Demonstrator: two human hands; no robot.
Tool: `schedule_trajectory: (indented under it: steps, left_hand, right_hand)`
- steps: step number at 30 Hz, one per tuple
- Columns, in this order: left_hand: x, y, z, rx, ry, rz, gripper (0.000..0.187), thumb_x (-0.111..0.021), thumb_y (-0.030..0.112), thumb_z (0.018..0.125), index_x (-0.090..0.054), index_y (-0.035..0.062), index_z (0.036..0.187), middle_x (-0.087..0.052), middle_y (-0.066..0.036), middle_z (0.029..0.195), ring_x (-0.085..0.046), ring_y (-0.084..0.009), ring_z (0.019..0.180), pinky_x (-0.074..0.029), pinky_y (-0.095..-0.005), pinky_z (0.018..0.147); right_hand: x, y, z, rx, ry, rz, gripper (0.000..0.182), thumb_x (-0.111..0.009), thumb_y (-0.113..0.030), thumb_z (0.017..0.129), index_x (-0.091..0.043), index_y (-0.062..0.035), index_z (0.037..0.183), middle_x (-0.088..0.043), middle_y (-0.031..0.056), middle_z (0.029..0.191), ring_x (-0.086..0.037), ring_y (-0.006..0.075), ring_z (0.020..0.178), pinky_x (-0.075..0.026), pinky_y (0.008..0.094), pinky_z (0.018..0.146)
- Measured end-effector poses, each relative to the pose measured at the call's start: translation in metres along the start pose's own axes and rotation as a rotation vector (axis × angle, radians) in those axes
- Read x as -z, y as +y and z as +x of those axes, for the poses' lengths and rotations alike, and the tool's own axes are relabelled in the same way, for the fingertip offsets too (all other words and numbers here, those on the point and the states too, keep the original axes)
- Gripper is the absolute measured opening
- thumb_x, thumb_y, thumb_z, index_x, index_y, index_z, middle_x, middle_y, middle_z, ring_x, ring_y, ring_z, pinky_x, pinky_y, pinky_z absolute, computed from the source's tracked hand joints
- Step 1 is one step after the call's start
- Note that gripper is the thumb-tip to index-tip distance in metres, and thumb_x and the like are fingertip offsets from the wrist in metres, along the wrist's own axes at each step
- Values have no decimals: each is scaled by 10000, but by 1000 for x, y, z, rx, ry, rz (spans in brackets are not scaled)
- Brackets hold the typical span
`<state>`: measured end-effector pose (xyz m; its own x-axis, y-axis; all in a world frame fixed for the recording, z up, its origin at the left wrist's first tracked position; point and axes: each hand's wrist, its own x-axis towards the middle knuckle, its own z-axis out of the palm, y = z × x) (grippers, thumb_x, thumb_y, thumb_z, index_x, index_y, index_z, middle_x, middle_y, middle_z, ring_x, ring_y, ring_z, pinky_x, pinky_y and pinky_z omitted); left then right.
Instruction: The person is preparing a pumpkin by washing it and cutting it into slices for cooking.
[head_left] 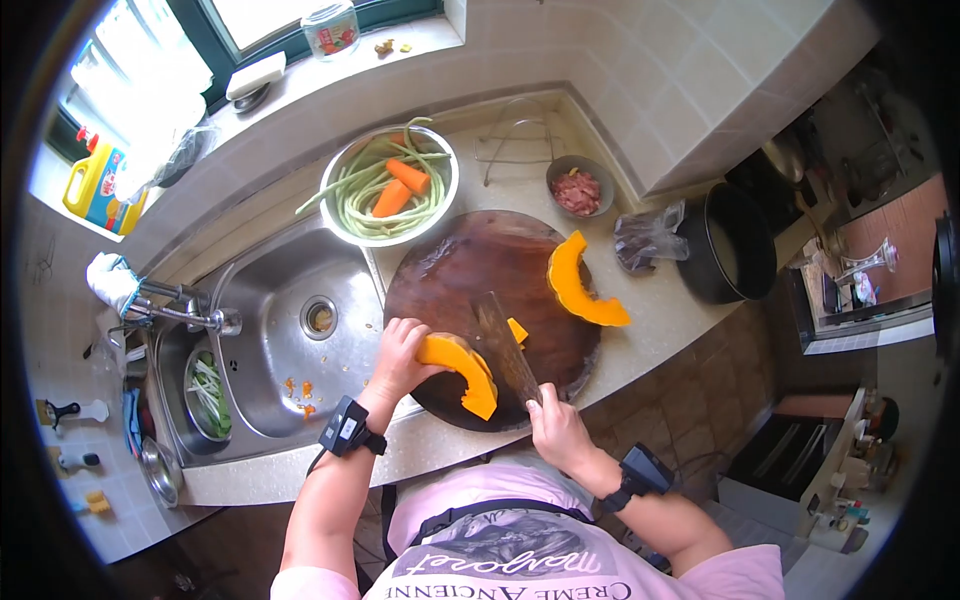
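Note:
My left hand point(404, 358) grips a curved piece of orange pumpkin point(463, 374) at the left side of a round, dark wooden cutting board point(450, 270). In my right hand point(556, 425) is the handle of a cleaver point(505, 350), its broad blade lying across the board just right of that piece. A small cut bit of pumpkin point(517, 331) sits against the far side of the blade. Farther right, a second curved pumpkin wedge point(583, 287) rests on the board near its edge.
Left of the board is a steel sink point(270, 330) with orange scraps inside. Behind stands a white bowl point(333, 213) of long beans and carrots. A bowl of cut meat point(577, 191), a plastic bag point(648, 238) and a black pot point(727, 245) line the right side.

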<state>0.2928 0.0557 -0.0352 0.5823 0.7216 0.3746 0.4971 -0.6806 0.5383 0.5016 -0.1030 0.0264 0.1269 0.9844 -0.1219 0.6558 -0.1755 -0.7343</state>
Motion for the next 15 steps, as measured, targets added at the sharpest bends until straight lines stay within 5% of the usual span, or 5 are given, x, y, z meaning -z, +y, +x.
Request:
schedule_trajectory:
  steps: [15]
  left_hand:
    - [-4,4,-1,56,-10,36,580,-824,274,462,-529,45,906,-514,-114,883,-481,-303,831,-430,-384,731]
  right_hand:
    - [-7,0,-8,30,-24,-45,131,-472,-127,863,-397,-25,897,-556,211,586,-567,396,558,-452,484,476]
